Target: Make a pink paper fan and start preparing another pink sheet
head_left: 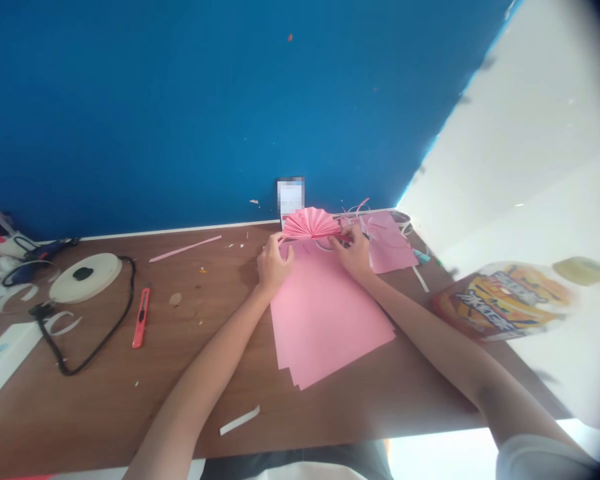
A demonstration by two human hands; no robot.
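Note:
A pleated pink paper fan [312,221] is spread in a half circle above the far end of some pink paper sheets [325,313]. My left hand [275,262] grips the fan's left end between thumb and fingers. At its right end, my right hand [352,248] pinches the folded paper in the same way. The large sheets lie flat on the table under my wrists, slightly out of line with each other. Behind the fan, a phone [291,195] leans upright against the blue wall, its lower part hidden by the pleats.
To the left lie a red box cutter [141,319], a round white reel [86,277], a black cable [125,313] and a white power strip [5,360]. Paper strips [185,249] are scattered about. More pink paper [390,243] and a labelled jar [510,300] stand right.

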